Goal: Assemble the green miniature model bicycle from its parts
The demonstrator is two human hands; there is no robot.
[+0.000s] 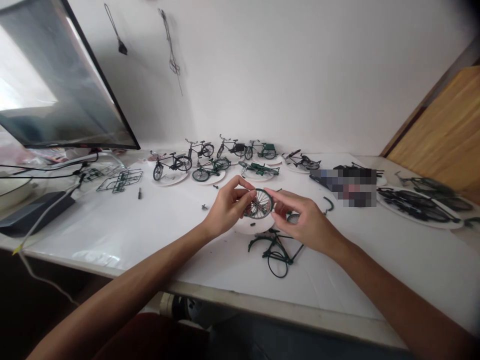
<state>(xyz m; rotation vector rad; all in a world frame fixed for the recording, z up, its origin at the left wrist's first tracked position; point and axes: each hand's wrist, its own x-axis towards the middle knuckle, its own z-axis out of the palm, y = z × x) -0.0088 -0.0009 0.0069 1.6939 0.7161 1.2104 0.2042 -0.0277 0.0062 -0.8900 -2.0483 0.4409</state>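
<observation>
A small model bicycle wheel (258, 204) with a green rim and thin spokes is held up between my two hands. On its left side, my left hand (231, 206) pinches it with thumb and fingers. The right edge of the rim sits between the thumb and fingertips of my right hand (300, 212). Just below lies a dark green model bicycle frame (279, 250) with a thin black ring at its lower part. A round white plate (249, 227) shows under the wheel, with a tiny dark part on it. Another wheel (293, 219) is partly hidden behind my right hand.
Several model bicycles (212, 169) stand or lie on white plates at the back. Green part frames (120, 180) lie at left, near a grey box (37, 212) and a monitor (63, 75). More dark bicycle parts (416, 202) lie at right. The table's front edge (262, 297) runs below.
</observation>
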